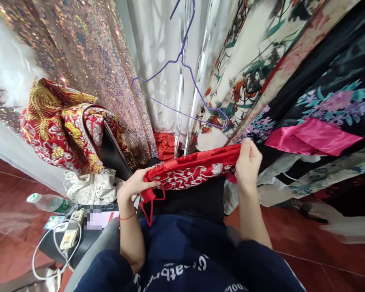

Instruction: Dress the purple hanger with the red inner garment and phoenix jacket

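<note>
Both hands grip a folded red embroidered garment (194,168), stretched level between them at centre frame, just above the lap. The left hand (136,184) pinches the lower-left end, where a thin red cord loop hangs down; a red string circles that wrist. The right hand (247,164) is clamped over the upper-right end, fingers curled around the fabric edge. The hands are well apart, the cloth taut between them. White and silver embroidery runs along the garment's face.

A purple wire hanger (182,87) hangs empty above the garment, top centre. Left of centre, a red and gold embroidered robe (59,127) lies heaped against a sequinned curtain (88,52). At upper right hang floral printed robes (331,101), one with a pink sash.

Lower left: a plastic water bottle (50,202) lies on its side beside a white charger (69,237) with its cable. The bottle's label is unreadable.

The person's dark blue top (182,259) bears white lettering at the bottom edge, upside down and partly cut off; it cannot be read reliably.
</note>
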The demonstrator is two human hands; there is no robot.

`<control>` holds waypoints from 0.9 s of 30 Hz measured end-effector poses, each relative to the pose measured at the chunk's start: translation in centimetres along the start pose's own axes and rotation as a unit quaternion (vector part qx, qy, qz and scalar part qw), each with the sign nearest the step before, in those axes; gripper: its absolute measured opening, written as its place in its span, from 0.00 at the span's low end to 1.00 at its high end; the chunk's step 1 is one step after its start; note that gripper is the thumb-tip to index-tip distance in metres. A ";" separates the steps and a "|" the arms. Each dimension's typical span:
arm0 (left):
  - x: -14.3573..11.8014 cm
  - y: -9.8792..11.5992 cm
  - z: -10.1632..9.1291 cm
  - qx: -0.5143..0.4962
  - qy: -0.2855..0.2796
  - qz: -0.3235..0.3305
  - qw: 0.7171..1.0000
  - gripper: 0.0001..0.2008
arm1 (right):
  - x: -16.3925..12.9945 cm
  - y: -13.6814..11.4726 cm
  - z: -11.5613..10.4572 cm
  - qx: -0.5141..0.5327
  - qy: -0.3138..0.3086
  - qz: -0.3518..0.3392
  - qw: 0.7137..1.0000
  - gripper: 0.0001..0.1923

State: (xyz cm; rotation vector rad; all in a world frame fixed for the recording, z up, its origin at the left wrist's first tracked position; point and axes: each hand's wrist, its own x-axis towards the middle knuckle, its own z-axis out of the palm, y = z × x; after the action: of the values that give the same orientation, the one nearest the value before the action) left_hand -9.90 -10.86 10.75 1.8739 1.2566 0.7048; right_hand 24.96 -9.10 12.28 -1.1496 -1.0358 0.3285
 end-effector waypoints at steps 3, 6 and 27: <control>0.0 0.7 0.6 0.094 0.124 -0.020 0.988 0.15 | -0.8 -0.6 0.7 0.019 -0.018 0.003 1.000 0.27; -0.1 2.5 0.8 0.069 0.069 0.015 0.995 0.26 | -1.1 -1.0 0.8 0.031 -0.012 0.007 0.999 0.27; 4.7 10.9 5.3 0.244 -0.252 0.025 0.936 0.47 | 0.1 -1.4 -1.3 0.035 0.035 -0.033 0.998 0.27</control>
State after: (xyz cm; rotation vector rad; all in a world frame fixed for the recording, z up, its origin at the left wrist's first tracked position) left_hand 1.52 -10.50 16.95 2.2937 1.1031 -0.0999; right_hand 25.70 -10.41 13.49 -1.0544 -0.9907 0.2684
